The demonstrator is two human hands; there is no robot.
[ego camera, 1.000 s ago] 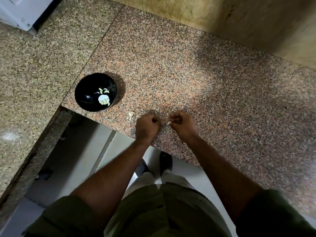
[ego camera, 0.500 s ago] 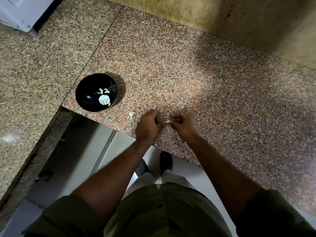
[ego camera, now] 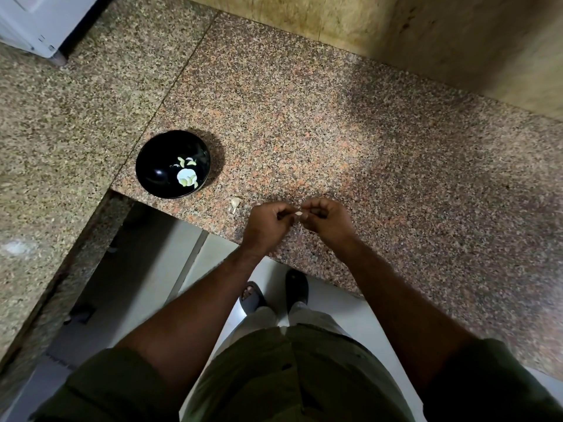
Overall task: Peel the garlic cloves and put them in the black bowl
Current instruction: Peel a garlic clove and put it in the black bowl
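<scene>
Speckled granite table [ego camera: 335,123] w/ black bowl [ego camera: 152,166]; both grips, left hand [ego camera: 266,222] & right hand [ego camera: 327,219], pinch garlic clove [ego camera: 299,213]; tan wall [ego camera: 396,25] behind.

A round, glossy black bowl [ego camera: 172,163] sits upright on the speckled granite counter, close to its front edge. Inside it lie several pale, yellowish peeled garlic cloves [ego camera: 187,178], clustered toward the right side of the bottom. Just to the right of the bowl, on the counter, rests a small whitish garlic piece [ego camera: 235,203] (whether clove or loose skin cannot be told). Further right, a tiny pale garlic clove [ego camera: 299,213] is held above the counter edge, mostly hidden.
</scene>
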